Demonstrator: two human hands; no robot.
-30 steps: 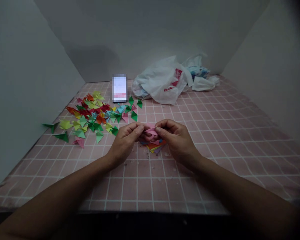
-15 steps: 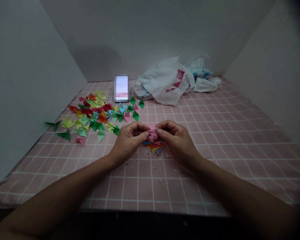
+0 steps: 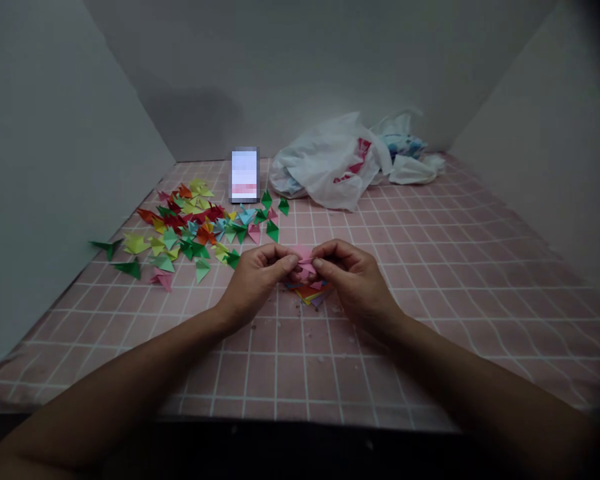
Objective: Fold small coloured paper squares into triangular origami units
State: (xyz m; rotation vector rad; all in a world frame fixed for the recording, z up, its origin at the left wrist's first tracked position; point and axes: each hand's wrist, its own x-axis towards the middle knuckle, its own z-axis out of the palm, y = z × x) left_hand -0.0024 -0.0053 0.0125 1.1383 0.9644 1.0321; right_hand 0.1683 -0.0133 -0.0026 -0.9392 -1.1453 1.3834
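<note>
Plain greyish walls enclose a table (image 3: 470,293) spread with rumpled pink cloth (image 3: 300,383) in a white grid. Dozens of pointed, crisply creased paper pieces (image 3: 210,215) lie finished-looking in a loose spread on the left. One pink paper (image 3: 305,253), apparently part-folded, sits between the left hand (image 3: 259,277) and right hand (image 3: 359,280), thumbs and fingers pinched closed on its opposite edges. Just below it, flat coloured sheets (image 3: 310,295) look unfolded. Behind slumps a crinkled white plastic bag (image 3: 325,163).
</note>
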